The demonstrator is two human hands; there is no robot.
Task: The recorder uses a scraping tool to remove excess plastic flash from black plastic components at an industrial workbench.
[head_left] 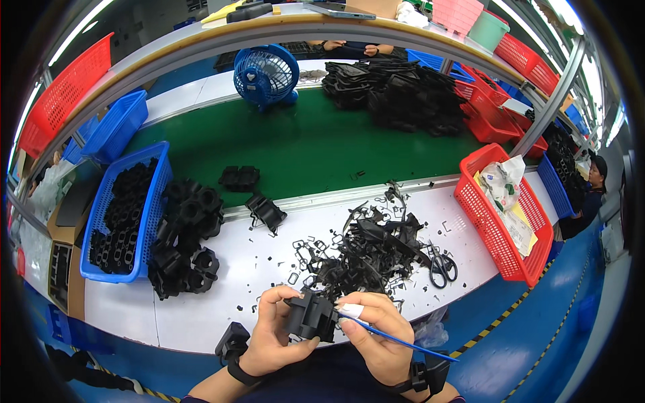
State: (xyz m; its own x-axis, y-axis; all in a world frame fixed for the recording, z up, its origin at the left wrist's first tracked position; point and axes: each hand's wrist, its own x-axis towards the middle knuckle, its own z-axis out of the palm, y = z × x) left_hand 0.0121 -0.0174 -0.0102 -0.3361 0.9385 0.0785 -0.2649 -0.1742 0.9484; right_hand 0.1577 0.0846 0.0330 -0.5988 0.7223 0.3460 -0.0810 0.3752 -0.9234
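My left hand (269, 341) grips a black molded plastic part (311, 317), fingers along one side and thumb beneath. In my right hand (384, 337) is a thin blue stick-like tool (410, 346); its near end meets the right side of the part, and its far end points right past my wrist. White tape wraps one right finger. The tool's tip is hidden by my fingers. Just beyond my hands lies a heap of black plastic scraps (366, 258), with small frame-shaped bits scattered about. Black-handled scissors (442, 269) rest at the heap's right.
At left, a blue basket (160, 201) holds black parts, with similar parts (181, 235) piled beside it. A red basket (470, 195) with papers stands at right. Across the green belt (302, 148) are a blue fan (266, 75) and a black pile (396, 94). People are nearby.
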